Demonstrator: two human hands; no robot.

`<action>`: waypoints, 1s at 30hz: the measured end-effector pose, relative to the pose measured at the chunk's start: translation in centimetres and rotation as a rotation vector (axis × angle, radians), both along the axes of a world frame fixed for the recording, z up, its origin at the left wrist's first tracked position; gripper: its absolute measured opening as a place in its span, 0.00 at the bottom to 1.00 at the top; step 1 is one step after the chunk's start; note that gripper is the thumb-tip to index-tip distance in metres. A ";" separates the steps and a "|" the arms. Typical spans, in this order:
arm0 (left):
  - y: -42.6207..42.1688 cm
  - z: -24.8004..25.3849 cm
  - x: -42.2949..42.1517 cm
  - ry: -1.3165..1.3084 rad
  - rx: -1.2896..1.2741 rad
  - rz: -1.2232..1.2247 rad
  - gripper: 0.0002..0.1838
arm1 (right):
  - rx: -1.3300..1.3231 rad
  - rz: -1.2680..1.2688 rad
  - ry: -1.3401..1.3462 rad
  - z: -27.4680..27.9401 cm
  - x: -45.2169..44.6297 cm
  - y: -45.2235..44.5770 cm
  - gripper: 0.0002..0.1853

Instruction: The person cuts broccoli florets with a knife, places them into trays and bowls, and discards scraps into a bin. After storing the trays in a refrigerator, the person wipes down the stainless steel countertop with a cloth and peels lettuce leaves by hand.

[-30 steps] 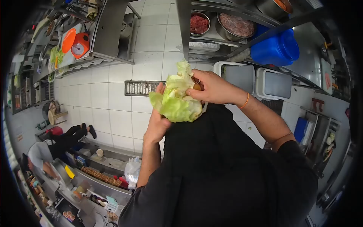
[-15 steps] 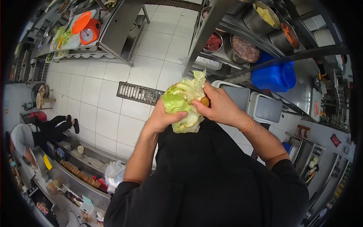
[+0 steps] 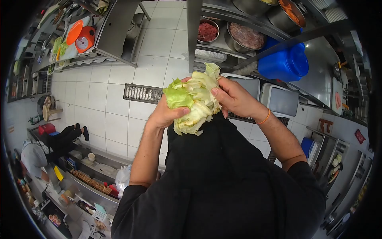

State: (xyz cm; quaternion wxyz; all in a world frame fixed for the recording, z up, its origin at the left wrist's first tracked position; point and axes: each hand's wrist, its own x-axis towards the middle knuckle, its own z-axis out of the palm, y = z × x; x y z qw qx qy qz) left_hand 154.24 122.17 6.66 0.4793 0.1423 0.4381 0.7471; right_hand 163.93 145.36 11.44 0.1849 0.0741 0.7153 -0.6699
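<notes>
A head of lettuce [image 3: 195,105], pale green with crumpled outer leaves and some browned edges, is held in front of my black apron. My left hand [image 3: 167,113] grips its left side, thumb across the front and the other fingers mostly hidden behind the leaves. On the opposite side, my right hand [image 3: 234,97] is closed on the leaves, with its thumb pressed near the upper right edge. An orange band [image 3: 264,116] circles my right wrist.
A floor drain grate [image 3: 142,94] lies beyond my hands. Steel shelving at upper right holds bowls of meat [image 3: 208,32] and a blue plastic drum [image 3: 284,63]. An orange scale [image 3: 84,40] stands on the far-left table. Another person [image 3: 36,157] is at the left counter.
The lettuce has turned in my hands, and the brownish round spot near my right thumb is now out of sight. My right hand has shifted slightly right. The view has moved a little.
</notes>
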 end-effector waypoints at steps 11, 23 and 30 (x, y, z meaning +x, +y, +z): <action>2.4 -0.3 1.3 -0.152 0.080 -0.009 0.58 | -0.387 -0.223 -0.009 -0.7 3.1 2.1 0.20; 3.8 -3.9 2.3 -0.272 -0.019 -0.109 0.54 | -0.926 -0.580 0.019 -3.1 7.8 2.5 0.26; 7.2 -3.7 3.9 -0.401 -0.039 -0.157 0.49 | -1.346 -0.739 0.024 -5.1 10.8 3.8 0.27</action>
